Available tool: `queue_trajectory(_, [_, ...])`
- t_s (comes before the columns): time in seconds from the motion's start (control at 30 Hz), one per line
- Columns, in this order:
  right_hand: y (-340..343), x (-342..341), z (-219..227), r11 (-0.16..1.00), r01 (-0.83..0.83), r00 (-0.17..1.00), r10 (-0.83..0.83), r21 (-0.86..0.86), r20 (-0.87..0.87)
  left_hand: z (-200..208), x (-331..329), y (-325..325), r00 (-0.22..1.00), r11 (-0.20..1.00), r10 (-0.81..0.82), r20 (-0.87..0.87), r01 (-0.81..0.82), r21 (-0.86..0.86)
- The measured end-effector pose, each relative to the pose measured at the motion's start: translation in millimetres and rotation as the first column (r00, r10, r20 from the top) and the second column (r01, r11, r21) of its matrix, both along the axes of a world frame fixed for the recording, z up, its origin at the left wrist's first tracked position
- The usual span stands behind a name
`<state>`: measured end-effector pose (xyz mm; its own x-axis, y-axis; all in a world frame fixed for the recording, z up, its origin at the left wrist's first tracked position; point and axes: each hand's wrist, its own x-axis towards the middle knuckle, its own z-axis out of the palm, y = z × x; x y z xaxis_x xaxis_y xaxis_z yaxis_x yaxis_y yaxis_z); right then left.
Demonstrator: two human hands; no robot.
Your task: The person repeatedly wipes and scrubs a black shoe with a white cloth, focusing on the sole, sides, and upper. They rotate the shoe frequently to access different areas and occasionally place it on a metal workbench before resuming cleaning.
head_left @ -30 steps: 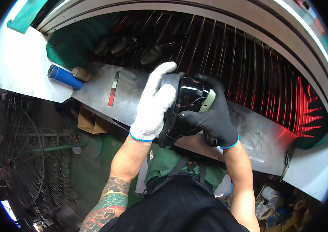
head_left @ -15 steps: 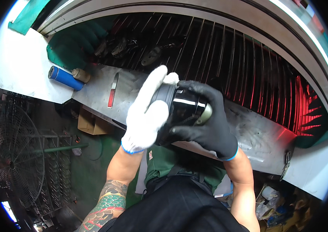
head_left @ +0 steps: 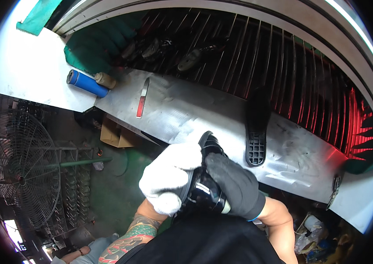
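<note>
Close to my body, in front of the metal ledge [head_left: 182,105], I hold a glossy black shoe [head_left: 205,190], its narrow toe pointing away from me. My left hand [head_left: 165,176], in a white knit glove with some dark stains, is closed round its left, sole side. My right hand [head_left: 235,185], in a dark grey glove, grips the upper from the right, its fingers pressed against it. Pale green shows at the shoe's near end. A loose black shoe sole [head_left: 256,147] with a gridded heel lies on the ledge right of my hands, its far end in shadow.
Left on the ledge lies a red-handled knife [head_left: 142,100], beside a blue cylinder [head_left: 89,83] and a beige roll [head_left: 105,80]. Beyond, several shoes [head_left: 191,59] rest on a rod conveyor [head_left: 239,57], lit red at right. A large fan [head_left: 21,176] and a seated person's arm [head_left: 78,253] are at left.
Both hands have drawn the shoe down toward my body and turned it, so its toe now points away. The sole on the ledge has come into sight. My view has shifted slightly.
</note>
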<state>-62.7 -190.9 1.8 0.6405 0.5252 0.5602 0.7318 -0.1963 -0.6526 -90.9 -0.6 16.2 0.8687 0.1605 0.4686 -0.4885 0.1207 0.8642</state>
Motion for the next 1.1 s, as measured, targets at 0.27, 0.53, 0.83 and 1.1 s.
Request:
queue_trajectory(0.27, [-2, 40, 20, 0.975, -0.214, 0.975, 0.211, -0.049, -0.064, -7, 19, 7, 0.993, 0.995, -0.071, 0.098, 0.078, -0.069])
queue_trajectory(0.53, [2, 36, -29, 0.982, 0.159, 0.95, -0.125, 0.099, -0.287, -74, 8, 18, 1.0, 0.996, -0.005, -0.03, 0.008, 0.087])
queue_trajectory(0.83, [3, -36, -93, 0.591, 0.458, -0.002, 0.747, 0.664, -0.664, -111, -50, -6, 0.709, 0.896, -0.183, -0.682, -0.165, -0.412])
queue_trajectory(1.1, [-16, -25, -73, 0.733, 0.597, -0.204, 0.531, 0.326, -0.822, -84, -36, -20, 0.646, 0.967, -0.165, -0.745, -0.043, -0.251])
